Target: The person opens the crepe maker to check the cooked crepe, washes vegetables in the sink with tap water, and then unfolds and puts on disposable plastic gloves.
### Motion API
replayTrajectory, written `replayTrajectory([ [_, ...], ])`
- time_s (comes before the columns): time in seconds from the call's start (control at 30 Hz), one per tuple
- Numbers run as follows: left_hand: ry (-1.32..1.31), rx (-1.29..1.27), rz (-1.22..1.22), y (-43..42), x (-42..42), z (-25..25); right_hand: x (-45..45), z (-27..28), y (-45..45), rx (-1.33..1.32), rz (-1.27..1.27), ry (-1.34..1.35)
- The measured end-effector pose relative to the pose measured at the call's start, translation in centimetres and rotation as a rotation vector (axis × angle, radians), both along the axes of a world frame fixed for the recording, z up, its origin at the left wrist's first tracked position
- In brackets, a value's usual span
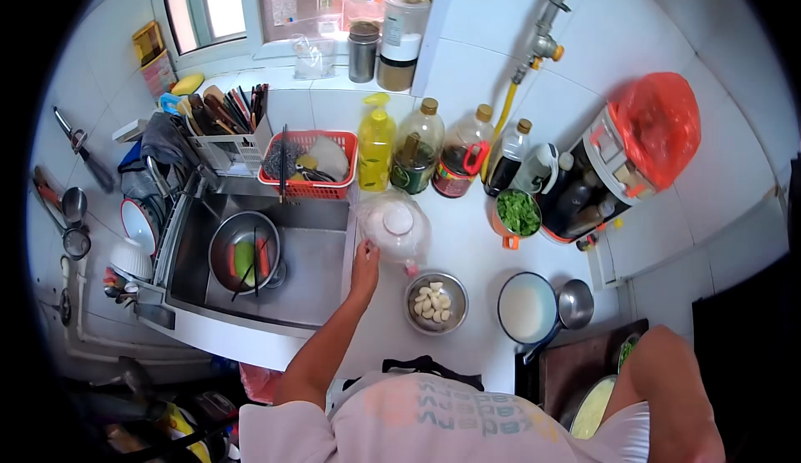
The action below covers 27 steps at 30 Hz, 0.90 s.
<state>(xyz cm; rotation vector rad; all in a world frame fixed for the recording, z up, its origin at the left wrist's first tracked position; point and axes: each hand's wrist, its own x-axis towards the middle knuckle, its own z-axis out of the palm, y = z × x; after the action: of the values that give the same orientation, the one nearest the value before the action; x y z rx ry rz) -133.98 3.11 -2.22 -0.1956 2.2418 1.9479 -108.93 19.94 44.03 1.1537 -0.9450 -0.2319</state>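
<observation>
The fingers (370, 249) of the left hand (365, 266) are a bit bent and right by the edge of a clear plastic bag (415, 242). I cannot tell if they are open or pinching it. The bag sits on the desk (390, 323), just right of the sink (317, 254), and has something round and white (398, 218) in it. The right arm (667, 371) is bent, far to the right of the sink, and the right hand is out of view, so I cannot tell about its fingers.

Right of the sink, nearer the body than the bag, is a metal bowl (456, 317) with white garlic (431, 302) in it. Further right of the sink is a pot (528, 309) with something white in it. In the sink, a big bowl (219, 234) holds a green thing (244, 261) and red things (264, 256). A red basket (309, 188) is at the sink's back edge.
</observation>
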Motion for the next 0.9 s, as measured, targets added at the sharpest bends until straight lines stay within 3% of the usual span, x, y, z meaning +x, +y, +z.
replayTrajectory([
  [0.1,0.083,-0.217,0.028,-1.3,-0.5,2.9,-2.3,-1.8,1.4,0.024,-0.01,-0.246],
  [0.13,0.22,-0.238,0.132,-1.3,-0.7,4.0,-3.0,-2.3,1.8,0.027,-0.005,-0.346],
  [0.27,0.669,-0.294,0.23,-2.8,-6.4,10.4,-11.6,-3.2,0.0,-0.291,0.404,-0.285],
  [0.33,0.858,-0.307,0.213,-2.9,-10.4,16.0,-10.1,-6.0,5.2,-0.355,-0.049,-0.56],
  [0.4,0.958,-0.244,0.184,-2.0,-13.3,22.3,-11.4,-7.3,4.7,-0.391,-0.361,-0.988],
  [0.47,1.089,-0.188,0.172,-0.7,-17.0,26.4,-13.3,-7.1,5.9,-0.156,-0.437,-1.283],
  [0.57,1.239,-0.215,0.175,0.3,-22.3,30.2,-15.2,-9.2,6.4,-0.045,-0.552,-1.346],
  [0.6,1.175,-0.223,0.216,0.3,-24.0,30.9,-15.5,-9.8,6.6,-0.044,-0.58,-1.378],
  [0.77,1.214,-0.327,0.456,1.7,-30.8,31.2,-16.5,-12.1,7.7,-0.079,-0.663,-1.583],
  [0.9,1.288,-0.303,0.34,6.2,-28.3,31.8,-17.5,-12.9,7.7,-0.092,-0.674,-1.616],
])
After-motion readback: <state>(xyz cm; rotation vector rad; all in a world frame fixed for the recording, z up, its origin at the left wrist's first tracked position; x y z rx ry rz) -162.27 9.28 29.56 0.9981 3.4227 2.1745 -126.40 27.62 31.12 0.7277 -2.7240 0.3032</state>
